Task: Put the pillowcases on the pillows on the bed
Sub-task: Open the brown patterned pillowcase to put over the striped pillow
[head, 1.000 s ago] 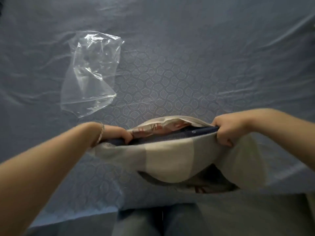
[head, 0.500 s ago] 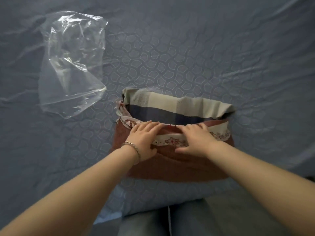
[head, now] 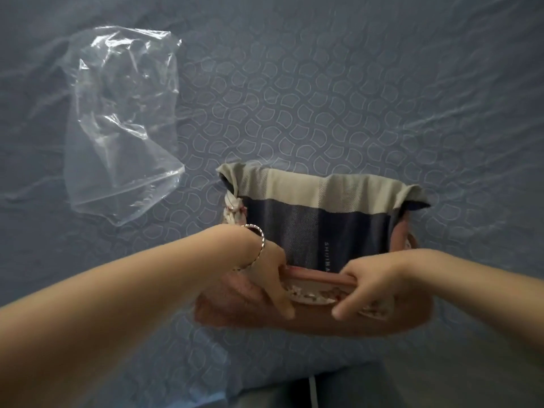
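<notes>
Gripping pink pillowcase [head: 323, 318] hem: left hand [head: 269, 278], right hand [head: 375, 285] both curled over edge (checked pillow [head: 321, 219] protruding).

Two hands: one left hand [head: 270, 278], one right hand [head: 374, 284]. One brown-pink pillow [head: 223, 307], under and between both hands. One checked pillowcase [head: 323, 225], just beyond the hands, touching them. One clear plastic bag [head: 123, 122], well apart, beyond and to the left of the left hand. One bracelet [head: 259, 240], on the left wrist. One blue bed sheet [head: 323, 83], beneath both hands.
</notes>
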Demonstrator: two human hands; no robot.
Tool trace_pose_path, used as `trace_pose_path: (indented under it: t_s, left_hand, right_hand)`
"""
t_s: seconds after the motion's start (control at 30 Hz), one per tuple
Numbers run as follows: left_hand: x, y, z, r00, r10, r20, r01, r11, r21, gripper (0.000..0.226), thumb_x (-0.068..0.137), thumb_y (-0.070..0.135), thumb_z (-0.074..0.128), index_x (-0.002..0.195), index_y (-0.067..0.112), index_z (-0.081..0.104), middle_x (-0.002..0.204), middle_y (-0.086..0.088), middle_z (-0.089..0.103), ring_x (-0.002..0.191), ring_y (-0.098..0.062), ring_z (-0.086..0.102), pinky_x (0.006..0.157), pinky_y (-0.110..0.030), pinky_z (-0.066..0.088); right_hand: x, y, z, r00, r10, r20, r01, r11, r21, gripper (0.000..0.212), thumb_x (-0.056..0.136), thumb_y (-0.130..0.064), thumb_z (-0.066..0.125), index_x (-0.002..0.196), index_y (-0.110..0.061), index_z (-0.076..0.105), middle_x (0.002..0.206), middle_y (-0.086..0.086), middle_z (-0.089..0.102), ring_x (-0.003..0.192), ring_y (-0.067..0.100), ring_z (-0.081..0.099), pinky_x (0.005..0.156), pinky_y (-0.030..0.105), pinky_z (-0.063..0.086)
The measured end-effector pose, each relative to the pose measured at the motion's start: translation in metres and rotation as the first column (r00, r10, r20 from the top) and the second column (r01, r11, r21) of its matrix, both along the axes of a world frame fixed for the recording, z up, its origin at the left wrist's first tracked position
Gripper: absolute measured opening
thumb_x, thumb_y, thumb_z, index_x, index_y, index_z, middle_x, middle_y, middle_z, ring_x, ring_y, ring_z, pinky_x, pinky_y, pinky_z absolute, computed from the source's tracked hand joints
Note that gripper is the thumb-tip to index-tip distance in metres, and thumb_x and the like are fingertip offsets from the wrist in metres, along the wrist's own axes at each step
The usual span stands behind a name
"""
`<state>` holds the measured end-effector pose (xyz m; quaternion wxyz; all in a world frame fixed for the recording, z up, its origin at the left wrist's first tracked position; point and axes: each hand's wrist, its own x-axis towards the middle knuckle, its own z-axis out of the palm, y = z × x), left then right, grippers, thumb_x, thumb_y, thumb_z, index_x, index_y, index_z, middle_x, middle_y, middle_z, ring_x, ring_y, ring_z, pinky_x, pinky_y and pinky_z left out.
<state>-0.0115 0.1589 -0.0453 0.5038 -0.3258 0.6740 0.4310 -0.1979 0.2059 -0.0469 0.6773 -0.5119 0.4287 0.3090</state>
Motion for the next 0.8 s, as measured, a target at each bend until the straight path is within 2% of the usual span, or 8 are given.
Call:
trace_pose_path:
  t_s: [0.1, 0.17, 0.33, 0.43, 0.53, 0.6, 0.7, 0.8]
  left_hand:
    - [0.017, -0.025, -0.001, 0.999, -0.044, -0.026, 0.039, 0.987, -0.154, 0.043, 0.072, 0.052, 0.07, 0.091, 0.014, 0.067, 0.076, 0.002, 0.06, 0.072, -0.018, 0.056, 0.07, -0.026, 0.048]
    - [0.028, -0.057, -0.004, 1.0, 0.02, -0.022, -0.026, 0.945, -0.325, 0.04, 0.073, 0.049, 0.069, 0.09, 0.012, 0.069, 0.073, 0.001, 0.062, 0.069, -0.018, 0.055, 0.065, -0.025, 0.046]
    - [0.068, -0.119, -0.02, 0.974, 0.223, -0.048, -0.186, 0.655, -0.732, 0.034, 0.079, 0.055, 0.06, 0.067, 0.024, 0.052, 0.076, -0.001, 0.056, 0.075, -0.022, 0.05, 0.066, -0.026, 0.042]
    - [0.083, -0.12, -0.057, 0.925, 0.363, -0.107, -0.301, 0.535, -0.789, 0.029, 0.083, 0.044, 0.06, 0.069, 0.02, 0.049, 0.088, -0.006, 0.058, 0.081, -0.026, 0.051, 0.069, -0.029, 0.041]
    - [0.085, -0.114, -0.086, 0.742, 0.571, -0.351, -0.587, 0.301, -0.752, 0.007, 0.081, 0.019, 0.063, 0.086, 0.015, 0.064, 0.094, -0.018, 0.064, 0.088, -0.033, 0.056, 0.071, -0.031, 0.04]
    - [0.079, -0.116, -0.097, 0.573, 0.664, -0.481, -0.728, 0.143, -0.671, 0.017, 0.075, 0.016, 0.065, 0.09, 0.008, 0.069, 0.083, -0.017, 0.066, 0.087, -0.035, 0.061, 0.072, -0.033, 0.045]
    - [0.07, -0.115, -0.105, 0.228, 0.722, -0.653, -0.883, -0.13, -0.452, 0.013, 0.076, 0.011, 0.07, 0.088, 0.01, 0.069, 0.042, 0.011, 0.058, 0.05, 0.001, 0.06, 0.051, -0.014, 0.048]
    - [0.078, -0.123, -0.102, 0.087, 0.798, -0.596, -0.942, -0.13, -0.31, 0.01, 0.083, 0.007, 0.063, 0.075, 0.011, 0.061, 0.047, 0.009, 0.059, 0.047, 0.0, 0.053, 0.05, -0.009, 0.041]
  right_hand:
    - [-0.016, -0.019, 0.01, 0.985, 0.14, -0.101, -0.15, 0.984, -0.098, 0.032, 0.063, -0.04, 0.081, 0.088, -0.026, 0.066, 0.08, -0.009, 0.07, 0.071, 0.004, 0.066, 0.06, 0.017, 0.053]
    - [-0.026, -0.044, 0.006, 0.988, 0.03, -0.151, -0.076, 0.947, -0.311, 0.022, 0.066, -0.031, 0.08, 0.079, -0.022, 0.065, 0.068, -0.006, 0.068, 0.057, 0.004, 0.063, 0.05, 0.02, 0.05]
    - [-0.078, -0.107, -0.025, 0.957, -0.229, -0.177, 0.027, 0.68, -0.733, 0.027, 0.075, -0.04, 0.073, 0.061, -0.024, 0.057, 0.063, -0.007, 0.056, 0.069, 0.019, 0.054, 0.059, 0.03, 0.037]
    - [-0.115, -0.107, -0.057, 0.935, -0.24, -0.259, -0.024, 0.688, -0.725, 0.024, 0.077, -0.036, 0.073, 0.064, -0.023, 0.057, 0.064, -0.005, 0.055, 0.071, 0.021, 0.053, 0.057, 0.031, 0.036]
    - [-0.15, -0.082, -0.079, 0.921, -0.275, -0.276, 0.124, 0.879, -0.461, 0.019, 0.066, -0.032, 0.082, 0.066, -0.018, 0.07, 0.063, -0.003, 0.067, 0.063, 0.013, 0.061, 0.056, 0.016, 0.043]
    - [-0.169, -0.072, -0.079, 0.884, -0.402, -0.239, 0.31, 0.886, -0.345, 0.016, 0.066, -0.024, 0.083, 0.061, -0.016, 0.07, 0.061, -0.004, 0.067, 0.063, 0.009, 0.061, 0.059, 0.014, 0.044]
    - [-0.18, -0.08, -0.076, 0.777, -0.62, -0.111, 0.496, 0.711, -0.498, 0.021, 0.067, -0.012, 0.082, 0.062, -0.007, 0.062, 0.06, 0.002, 0.057, 0.059, 0.011, 0.051, 0.054, 0.017, 0.038]
    - [-0.174, -0.089, -0.087, 0.632, -0.773, 0.052, 0.575, 0.423, -0.701, 0.04, 0.065, -0.006, 0.083, 0.054, -0.011, 0.044, 0.052, 0.003, 0.04, 0.051, 0.015, 0.037, 0.042, 0.018, 0.03]
